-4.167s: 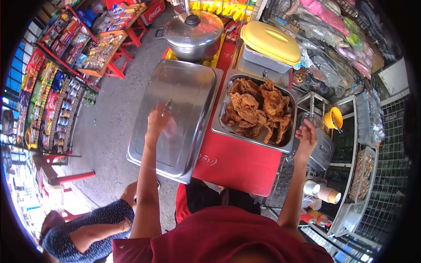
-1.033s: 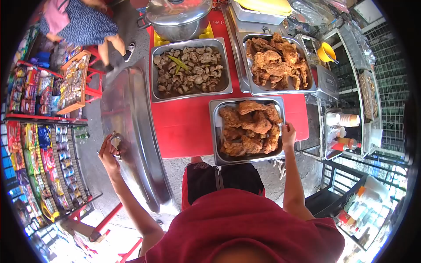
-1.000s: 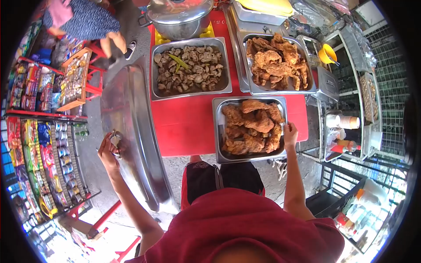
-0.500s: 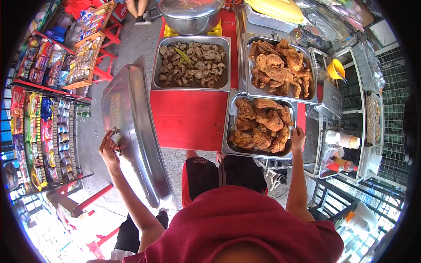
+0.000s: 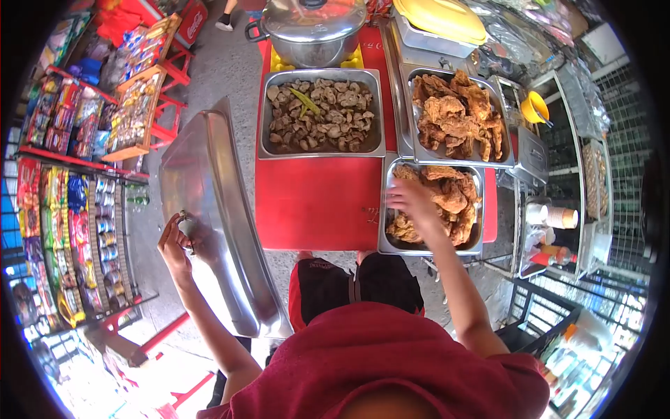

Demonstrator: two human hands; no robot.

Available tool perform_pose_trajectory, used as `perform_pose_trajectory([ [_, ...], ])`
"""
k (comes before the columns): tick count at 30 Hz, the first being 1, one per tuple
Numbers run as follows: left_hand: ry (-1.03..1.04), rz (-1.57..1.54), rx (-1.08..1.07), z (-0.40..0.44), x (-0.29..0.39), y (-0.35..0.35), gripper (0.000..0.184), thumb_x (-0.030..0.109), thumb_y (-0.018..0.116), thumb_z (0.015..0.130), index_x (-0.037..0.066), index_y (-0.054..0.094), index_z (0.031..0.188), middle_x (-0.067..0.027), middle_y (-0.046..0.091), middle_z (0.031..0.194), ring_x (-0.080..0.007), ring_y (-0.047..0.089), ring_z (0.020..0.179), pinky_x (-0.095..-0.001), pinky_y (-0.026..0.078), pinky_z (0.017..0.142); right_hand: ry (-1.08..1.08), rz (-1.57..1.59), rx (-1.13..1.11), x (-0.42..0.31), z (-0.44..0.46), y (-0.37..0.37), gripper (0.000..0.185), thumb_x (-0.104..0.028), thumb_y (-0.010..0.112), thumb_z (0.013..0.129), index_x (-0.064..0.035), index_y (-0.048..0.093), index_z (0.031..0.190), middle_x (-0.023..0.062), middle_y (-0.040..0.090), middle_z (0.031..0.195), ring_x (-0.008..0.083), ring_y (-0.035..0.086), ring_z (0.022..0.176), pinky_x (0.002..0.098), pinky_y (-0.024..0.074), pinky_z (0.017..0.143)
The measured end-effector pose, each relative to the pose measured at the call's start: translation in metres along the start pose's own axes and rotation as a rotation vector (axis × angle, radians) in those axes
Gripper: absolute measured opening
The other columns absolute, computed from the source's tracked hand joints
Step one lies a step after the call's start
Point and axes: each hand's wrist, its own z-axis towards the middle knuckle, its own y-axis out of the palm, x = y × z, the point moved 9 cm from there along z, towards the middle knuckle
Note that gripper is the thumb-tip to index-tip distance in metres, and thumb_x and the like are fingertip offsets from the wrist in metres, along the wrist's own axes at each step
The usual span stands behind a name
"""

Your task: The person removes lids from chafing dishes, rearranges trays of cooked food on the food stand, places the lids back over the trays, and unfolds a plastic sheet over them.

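Note:
My left hand is closed on the knob of a large metal chafing dish lid, holding it tilted on its side left of the red table. My right hand, a little blurred, is over the left part of the near metal tray, fingers stretched out and nothing visible in them. Fried chicken fills that tray. Behind it, a second tray holds more fried chicken. A tray of brown cooked meat topped with a green chili sits at the far left of the table.
A lidded metal pot stands at the table's far end, beside a plastic box with a yellow lid. Snack racks line the left side. On the right are a yellow dipper, stacked cups and wire shelving.
My right hand has left the near tray's right edge and moved left over the chicken. My left hand still grips the lid. The view has shifted slightly, and the pot shows more.

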Motion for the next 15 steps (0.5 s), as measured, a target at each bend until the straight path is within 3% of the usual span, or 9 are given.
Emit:
perform_pose_trajectory([
  [2,0.008,0.012,-0.029,0.02,0.003,-0.001,0.027,0.01,0.045,0.089,-0.004,0.056,0.109,0.0077,0.028,0.056,-0.0029,0.024,0.049,-0.0204,0.024,0.047,0.133,0.339,0.05,0.044,0.036,0.046,0.035,-0.023,0.047,0.09,0.0023,0.043,0.115,0.0168,0.058,0.093,0.0301,0.06,0.079,0.0378,0.0497,0.079],
  [3,0.012,0.019,-0.027,0.029,0.005,-0.003,0.027,0.01,0.045,0.089,-0.003,0.057,0.109,0.0076,0.029,0.056,-0.003,0.024,0.05,-0.0206,0.024,0.047,0.113,0.343,0.054,0.05,0.057,0.058,0.035,-0.023,0.047,0.09,0.0023,0.043,0.115,0.0168,0.058,0.093,0.0301,0.06,0.079,0.0378,0.0497,0.079],
  [5,0.008,0.014,-0.084,0.046,0.014,-0.004,0.028,0.01,0.045,0.089,-0.004,0.055,0.11,0.008,0.029,0.057,-0.0025,0.025,0.05,-0.0198,0.024,0.047,0.096,0.725,0.256,0.065,0.096,0.064,0.032,-0.024,0.048,0.09,0.0006,0.042,0.109,0.0162,0.057,0.089,0.034,0.06,0.079,0.046,0.0503,0.078],
  [9,-0.017,0.024,-0.185,0.083,0.017,-0.019,0.028,0.01,0.046,0.088,-0.004,0.056,0.11,0.0081,0.031,0.058,-0.0027,0.026,0.05,-0.0197,0.024,0.047,-0.104,0.684,0.477,0.076,0.122,0.058,0.019,-0.019,0.047,0.09,-0.0017,0.042,0.096,0.0163,0.055,0.084,0.0355,0.059,0.079,0.0536,0.0509,0.075],
  [12,-0.014,0.056,-0.256,0.108,0.02,-0.029,0.028,0.01,0.046,0.087,-0.004,0.056,0.109,0.008,0.032,0.058,-0.003,0.027,0.051,-0.0198,0.024,0.048,-0.107,0.668,0.453,0.085,0.109,0.07,0.02,-0.019,0.046,0.09,-0.0003,0.043,0.097,0.0149,0.055,0.082,0.0331,0.061,0.074,0.0476,0.0532,0.071],
  [15,-0.007,0.087,-0.33,0.132,0.019,-0.032,0.029,0.01,0.047,0.086,-0.005,0.055,0.11,0.0079,0.032,0.058,-0.003,0.028,0.051,-0.0193,0.024,0.048,-0.125,0.714,0.385,0.106,0.093,0.095,0.02,-0.016,0.043,0.091,0.003,0.045,0.096,0.0179,0.057,0.085,0.0338,0.061,0.081,0.0485,0.051,0.078],
])
